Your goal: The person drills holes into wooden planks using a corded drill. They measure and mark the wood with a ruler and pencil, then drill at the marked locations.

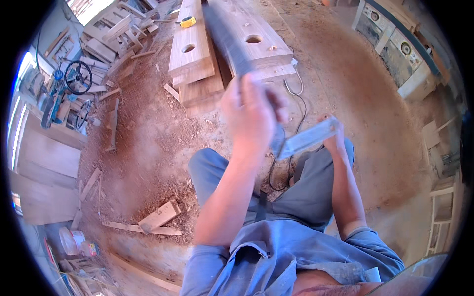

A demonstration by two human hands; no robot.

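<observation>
My left hand (pixel 249 111) is raised in front of me, its fingers wrapped round a long dark strip (pixel 227 42) that runs up and away over the boards. Motion smears the strip, so its exact kind is unclear. Lower right, above my bent knee, my right hand (pixel 335 135) is closed on the end of a pale, flat strip (pixel 306 138). That strip slants down toward a small dark piece below my left hand; I cannot tell whether the two strips are joined. Beyond my left hand lie thick wooden boards (pixel 192 61) with round holes, stacked on other timber.
A yellow tape measure (pixel 187 21) rests on the left board. A dark cable (pixel 302 111) loops over the dusty floor near my legs. Wood offcuts (pixel 160 217) and shavings lie at left, beside a machine with a handwheel (pixel 79 77). A bench with dials (pixel 395 44) stands far right.
</observation>
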